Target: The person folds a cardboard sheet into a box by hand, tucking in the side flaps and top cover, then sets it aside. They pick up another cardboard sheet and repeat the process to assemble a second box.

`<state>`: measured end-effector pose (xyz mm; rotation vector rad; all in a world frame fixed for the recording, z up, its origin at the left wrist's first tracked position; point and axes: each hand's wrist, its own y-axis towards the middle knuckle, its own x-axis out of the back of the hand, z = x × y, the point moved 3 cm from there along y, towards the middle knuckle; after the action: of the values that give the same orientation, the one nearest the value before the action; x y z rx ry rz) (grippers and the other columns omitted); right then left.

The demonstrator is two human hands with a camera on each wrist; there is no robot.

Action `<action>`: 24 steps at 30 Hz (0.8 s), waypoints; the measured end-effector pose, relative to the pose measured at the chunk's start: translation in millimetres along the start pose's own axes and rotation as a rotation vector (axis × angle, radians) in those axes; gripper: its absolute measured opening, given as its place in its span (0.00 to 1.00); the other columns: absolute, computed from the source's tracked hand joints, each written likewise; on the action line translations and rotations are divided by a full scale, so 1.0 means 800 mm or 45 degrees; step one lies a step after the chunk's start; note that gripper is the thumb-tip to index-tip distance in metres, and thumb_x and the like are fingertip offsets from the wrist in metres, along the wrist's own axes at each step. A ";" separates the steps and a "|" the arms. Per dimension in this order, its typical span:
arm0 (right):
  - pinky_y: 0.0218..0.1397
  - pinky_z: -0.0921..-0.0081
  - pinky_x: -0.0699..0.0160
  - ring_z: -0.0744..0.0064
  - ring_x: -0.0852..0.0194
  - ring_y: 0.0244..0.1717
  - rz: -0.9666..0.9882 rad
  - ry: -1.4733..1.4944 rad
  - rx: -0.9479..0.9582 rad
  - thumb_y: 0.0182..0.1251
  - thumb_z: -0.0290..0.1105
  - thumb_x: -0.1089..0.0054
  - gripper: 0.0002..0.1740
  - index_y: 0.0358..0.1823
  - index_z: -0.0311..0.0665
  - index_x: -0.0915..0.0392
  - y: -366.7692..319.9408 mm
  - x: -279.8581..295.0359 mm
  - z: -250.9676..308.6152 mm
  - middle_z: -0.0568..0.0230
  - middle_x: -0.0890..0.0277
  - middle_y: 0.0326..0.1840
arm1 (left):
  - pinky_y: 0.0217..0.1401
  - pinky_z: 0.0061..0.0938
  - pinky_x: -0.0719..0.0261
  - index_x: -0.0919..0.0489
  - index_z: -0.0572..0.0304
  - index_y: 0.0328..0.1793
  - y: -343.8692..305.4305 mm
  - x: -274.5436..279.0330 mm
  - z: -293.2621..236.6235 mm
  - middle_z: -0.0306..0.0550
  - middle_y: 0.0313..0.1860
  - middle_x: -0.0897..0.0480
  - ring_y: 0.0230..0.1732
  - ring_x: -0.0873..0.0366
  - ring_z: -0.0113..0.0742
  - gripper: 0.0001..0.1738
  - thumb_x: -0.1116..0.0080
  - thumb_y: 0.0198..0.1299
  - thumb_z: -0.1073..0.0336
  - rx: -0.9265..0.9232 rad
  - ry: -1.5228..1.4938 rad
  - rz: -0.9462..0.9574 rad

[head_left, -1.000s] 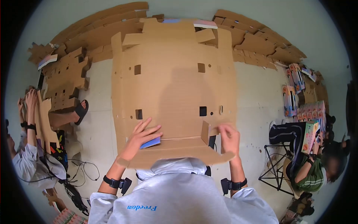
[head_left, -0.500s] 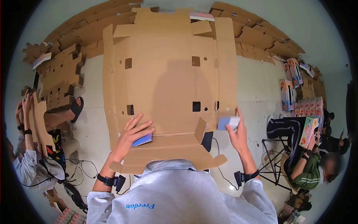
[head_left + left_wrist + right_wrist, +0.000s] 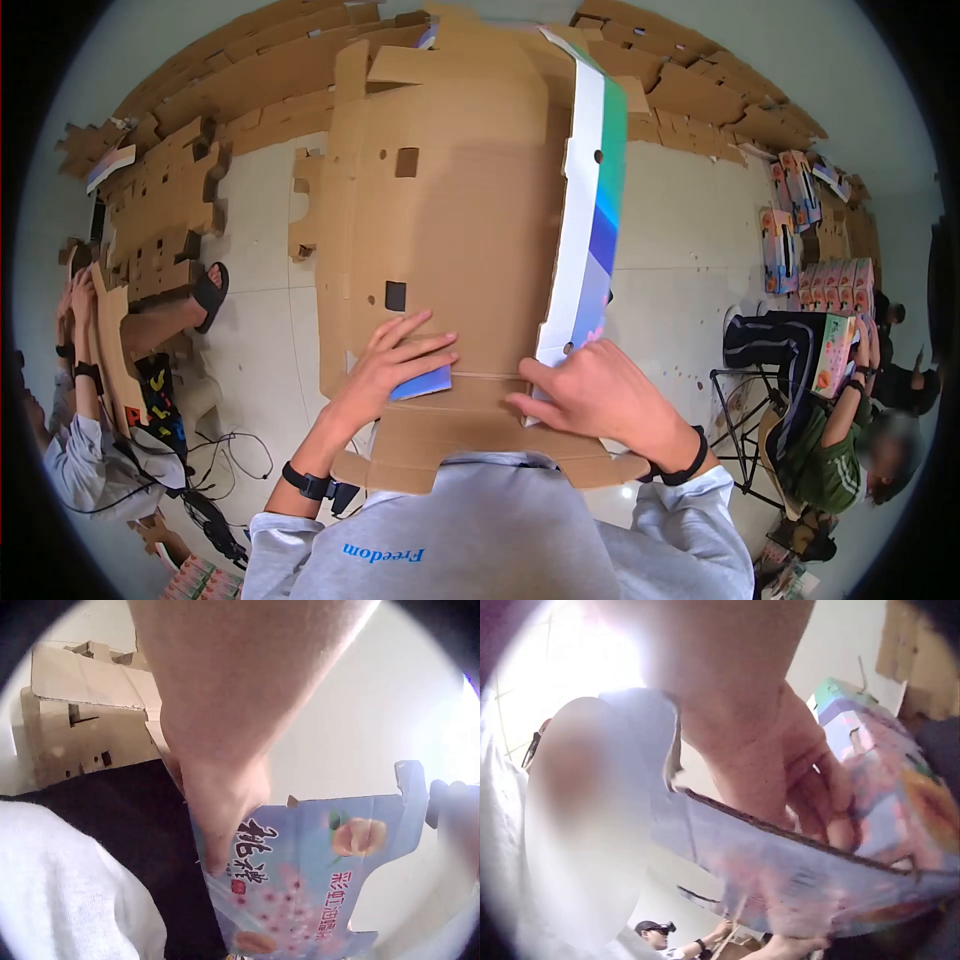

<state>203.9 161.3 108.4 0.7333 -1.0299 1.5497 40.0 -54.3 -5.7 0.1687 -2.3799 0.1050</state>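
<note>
Just nearer than both hands, a brown front flap [image 3: 480, 440] lies against the wearer's sweatshirt [image 3: 470, 530]. The left hand [image 3: 385, 375] grips the box's edge, fingers spread over a blue flap [image 3: 422, 384], thumb on the printed outside. The right hand [image 3: 600, 390] curls round the raised side panel's [image 3: 583, 250] near end. The cardboard box [image 3: 470, 230] stretches beyond both hands; stacked cardboard [image 3: 250, 60] lies farther off.
</note>
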 end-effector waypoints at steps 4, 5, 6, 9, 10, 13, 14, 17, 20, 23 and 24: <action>0.39 0.60 0.15 0.54 0.13 0.40 0.003 0.201 -0.029 0.67 0.43 0.25 0.16 0.43 0.39 0.17 0.004 -0.008 -0.030 0.53 0.17 0.36 | 0.90 0.52 0.43 0.16 0.41 0.76 0.013 -0.004 0.008 0.34 0.81 0.21 0.89 0.37 0.51 0.31 0.38 0.66 0.70 -0.006 -0.089 0.005; 0.43 0.62 0.13 0.55 0.11 0.48 -0.078 0.229 -0.007 0.65 0.42 0.24 0.16 0.45 0.39 0.15 -0.002 -0.007 -0.036 0.49 0.13 0.46 | 0.90 0.52 0.43 0.16 0.41 0.77 0.017 -0.007 0.007 0.33 0.82 0.21 0.89 0.37 0.51 0.32 0.36 0.65 0.70 -0.026 -0.108 -0.011; 0.48 0.64 0.13 0.53 0.14 0.56 -0.129 0.083 -0.015 0.64 0.40 0.23 0.18 0.49 0.40 0.14 -0.009 0.000 -0.036 0.48 0.18 0.55 | 0.89 0.52 0.43 0.16 0.40 0.77 0.023 -0.011 0.005 0.33 0.82 0.21 0.89 0.37 0.51 0.33 0.34 0.63 0.70 -0.043 -0.127 -0.027; 0.65 0.65 0.18 0.51 0.26 0.74 -0.428 0.121 -0.301 0.62 0.32 0.21 0.36 0.72 0.42 0.26 -0.034 0.005 -0.041 0.46 0.33 0.77 | 0.88 0.51 0.44 0.15 0.41 0.76 0.038 -0.022 0.004 0.32 0.81 0.21 0.88 0.36 0.51 0.28 0.39 0.70 0.64 -0.085 -0.155 -0.030; 0.71 0.64 0.20 0.50 0.30 0.80 -0.566 0.229 -0.422 0.62 0.28 0.21 0.46 0.81 0.42 0.33 -0.044 0.003 -0.046 0.45 0.38 0.84 | 0.87 0.50 0.44 0.15 0.41 0.76 0.046 -0.024 0.006 0.31 0.81 0.20 0.87 0.35 0.51 0.25 0.42 0.74 0.61 -0.101 -0.157 -0.028; 0.76 0.63 0.25 0.62 0.29 0.75 -0.928 1.591 -0.911 0.63 0.14 0.27 0.60 0.90 0.36 0.59 -0.056 -0.037 -0.063 0.51 0.35 0.79 | 0.87 0.50 0.44 0.14 0.42 0.75 0.062 -0.014 -0.006 0.31 0.81 0.20 0.87 0.35 0.51 0.25 0.40 0.74 0.61 -0.109 -0.180 0.001; 0.75 0.64 0.25 0.62 0.28 0.73 -0.934 1.584 -0.945 0.63 0.13 0.28 0.58 0.89 0.36 0.57 -0.061 -0.043 -0.063 0.52 0.33 0.77 | 0.87 0.50 0.43 0.15 0.41 0.76 0.065 -0.009 -0.008 0.31 0.81 0.20 0.87 0.35 0.49 0.28 0.37 0.69 0.63 -0.120 -0.166 0.017; 0.72 0.65 0.23 0.65 0.25 0.66 -1.009 1.574 -1.042 0.63 0.13 0.30 0.52 0.85 0.36 0.48 -0.061 -0.062 -0.058 0.57 0.27 0.66 | 0.87 0.50 0.41 0.17 0.39 0.77 0.059 0.000 -0.008 0.30 0.82 0.22 0.87 0.34 0.46 0.35 0.30 0.61 0.68 -0.138 -0.095 0.041; 0.71 0.66 0.23 0.66 0.24 0.64 -0.957 1.651 -1.022 0.61 0.13 0.29 0.51 0.84 0.36 0.46 -0.064 -0.070 -0.066 0.59 0.26 0.62 | 0.86 0.50 0.40 0.18 0.39 0.78 0.041 -0.010 -0.014 0.30 0.82 0.21 0.86 0.33 0.44 0.35 0.31 0.62 0.67 -0.133 -0.007 -0.016; 0.70 0.65 0.22 0.66 0.23 0.63 -0.953 1.750 -0.900 0.60 0.13 0.29 0.50 0.83 0.36 0.44 -0.059 -0.066 -0.069 0.60 0.25 0.60 | 0.85 0.51 0.40 0.18 0.39 0.78 0.022 -0.024 -0.020 0.32 0.83 0.23 0.86 0.33 0.46 0.32 0.32 0.65 0.66 -0.084 0.082 -0.133; 0.70 0.65 0.21 0.66 0.22 0.63 -0.927 1.761 -0.880 0.60 0.13 0.29 0.50 0.83 0.36 0.44 -0.057 -0.067 -0.073 0.59 0.25 0.60 | 0.85 0.53 0.41 0.17 0.40 0.77 0.017 -0.028 -0.024 0.34 0.84 0.24 0.86 0.35 0.49 0.31 0.32 0.66 0.65 -0.055 0.127 -0.160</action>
<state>264.0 191.8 47.0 -0.4536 -0.1120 0.6374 67.4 -36.6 -7.2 0.2853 -2.2639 0.0019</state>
